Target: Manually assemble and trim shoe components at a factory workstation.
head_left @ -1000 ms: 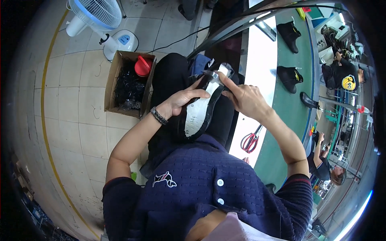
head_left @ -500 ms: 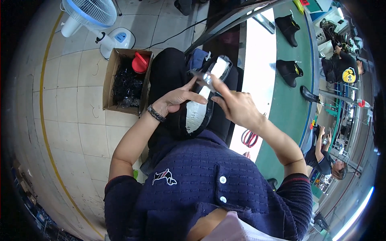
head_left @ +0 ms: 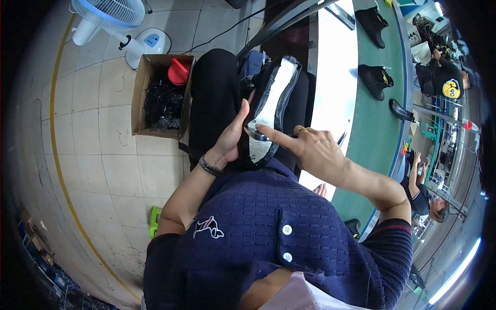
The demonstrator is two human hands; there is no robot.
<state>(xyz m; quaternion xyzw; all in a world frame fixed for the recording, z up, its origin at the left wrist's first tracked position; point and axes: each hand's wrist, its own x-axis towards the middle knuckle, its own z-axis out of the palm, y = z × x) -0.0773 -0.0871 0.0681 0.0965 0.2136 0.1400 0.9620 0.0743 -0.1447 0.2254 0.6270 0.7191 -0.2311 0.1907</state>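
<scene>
A black boot (head_left: 268, 111) lies sole up across my lap, its pale white underside showing with black edging folded round it. My left hand (head_left: 227, 142) grips the boot's left side near one end, thumb up along the edge and the other fingers hidden behind it. Over the same end, my right hand (head_left: 315, 152) reaches in from the right with its index finger stretched along a silver metal tool (head_left: 257, 135). The tool's shiny head lies against the sole. Its handle is hidden in my hand, so its exact kind cannot be made out.
On my left stand a cardboard box (head_left: 137, 111) of black scraps with a red round piece (head_left: 178, 71), and a fan (head_left: 111, 18). To my right run a white bench top (head_left: 336, 77) and a green belt (head_left: 369, 144) carrying black boots (head_left: 374, 81). Co-workers (head_left: 444, 77) sit beyond.
The tool and my right hand have moved from the boot's middle toward the end nearer me. My left hand has slid down the boot's side. The red-handled scissors are now out of sight.
</scene>
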